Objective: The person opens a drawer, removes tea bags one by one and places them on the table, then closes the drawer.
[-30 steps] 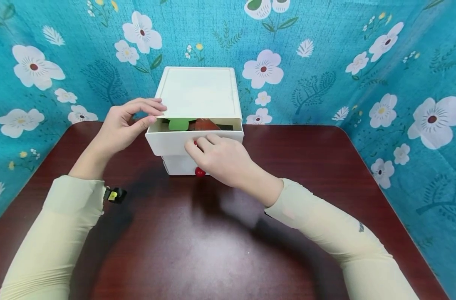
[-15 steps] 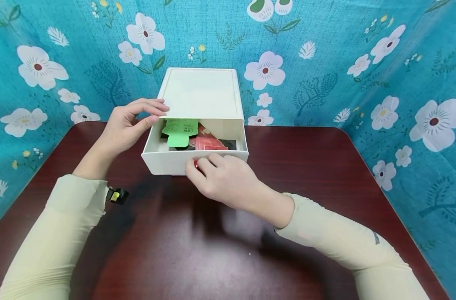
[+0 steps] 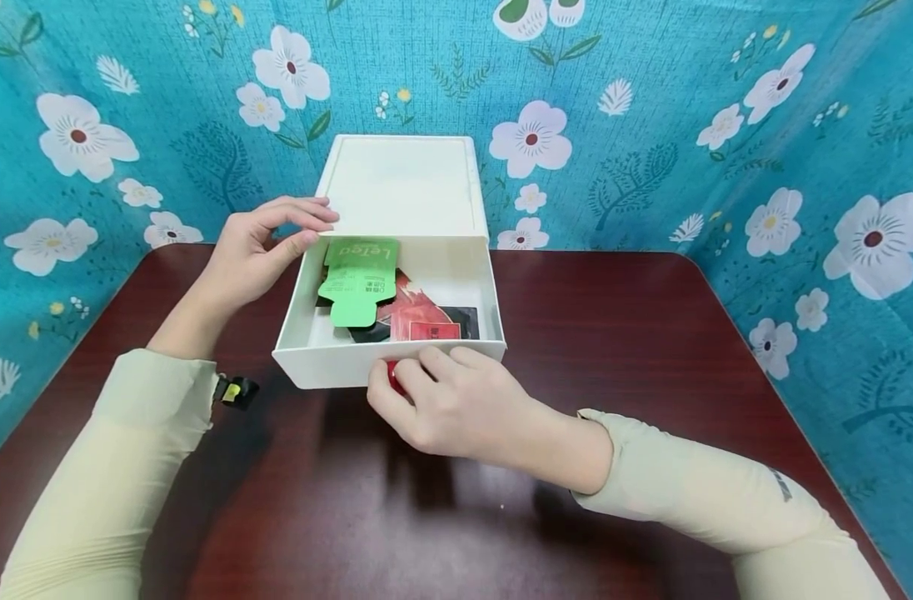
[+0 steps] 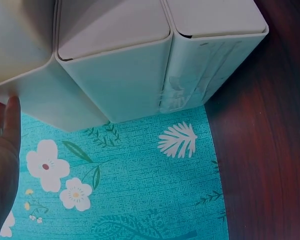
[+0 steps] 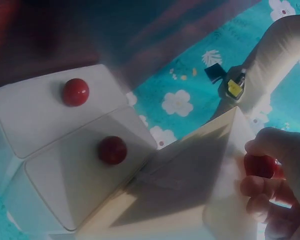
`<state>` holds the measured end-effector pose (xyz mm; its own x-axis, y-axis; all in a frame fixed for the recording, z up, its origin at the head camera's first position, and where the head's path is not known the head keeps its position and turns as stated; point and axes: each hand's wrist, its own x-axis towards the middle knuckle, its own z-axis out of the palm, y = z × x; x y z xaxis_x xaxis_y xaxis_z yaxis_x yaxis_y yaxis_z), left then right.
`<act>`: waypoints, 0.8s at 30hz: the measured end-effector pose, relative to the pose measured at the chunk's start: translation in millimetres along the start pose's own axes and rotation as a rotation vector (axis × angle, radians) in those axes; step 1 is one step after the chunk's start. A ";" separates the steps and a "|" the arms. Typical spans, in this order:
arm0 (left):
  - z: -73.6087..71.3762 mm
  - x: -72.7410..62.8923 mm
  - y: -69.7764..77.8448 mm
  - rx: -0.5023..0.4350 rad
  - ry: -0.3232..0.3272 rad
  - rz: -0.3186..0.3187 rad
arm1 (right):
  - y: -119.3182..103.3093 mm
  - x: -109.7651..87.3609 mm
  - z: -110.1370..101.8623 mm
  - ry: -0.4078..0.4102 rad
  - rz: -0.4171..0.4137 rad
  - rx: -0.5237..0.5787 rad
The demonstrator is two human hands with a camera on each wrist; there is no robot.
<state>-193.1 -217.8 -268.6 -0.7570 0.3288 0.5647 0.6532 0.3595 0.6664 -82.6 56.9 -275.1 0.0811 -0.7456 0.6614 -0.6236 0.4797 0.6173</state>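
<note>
A white drawer cabinet (image 3: 404, 183) stands at the back of the table. Its top drawer (image 3: 317, 367) is pulled well out. My right hand (image 3: 456, 404) pinches the red round knob (image 5: 260, 166) on that drawer's front between thumb and fingers. Fingers of my left hand (image 3: 250, 250) rest on the cabinet's top left front corner, the thumb at the edge. Inside the drawer lie a flattened green carton (image 3: 361, 275) with print, a red packet (image 3: 419, 315) and a black flat piece (image 3: 468, 322) partly beneath it.
Two lower drawers with a red knob (image 5: 75, 92) and a darker-lit red knob (image 5: 112, 150) are closed in the right wrist view. A dark red tabletop (image 3: 336, 517) spreads in front. Blue flowered cloth (image 3: 614, 167) hangs behind and at the sides.
My right hand has drawn the top drawer out toward me, from a narrow gap to wide, uncovering the green carton and red packet. The left hand has stayed on the cabinet corner.
</note>
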 end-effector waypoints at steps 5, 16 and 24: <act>1.1 0.1 -1.9 -0.001 0.004 -0.009 | -2.2 -1.6 -4.6 -0.005 -0.021 -0.001; 1.5 0.1 -0.2 0.000 0.028 -0.003 | -9.2 -2.6 -9.6 -0.007 -0.059 0.003; 1.9 -1.3 -1.6 -0.005 0.028 -0.010 | -12.8 -4.1 -11.4 0.064 -0.144 -0.007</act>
<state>-193.1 -217.1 -271.3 -0.7636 0.3010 0.5712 0.6457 0.3581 0.6744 -66.1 59.1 -280.9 0.2190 -0.7757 0.5918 -0.5962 0.3738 0.7105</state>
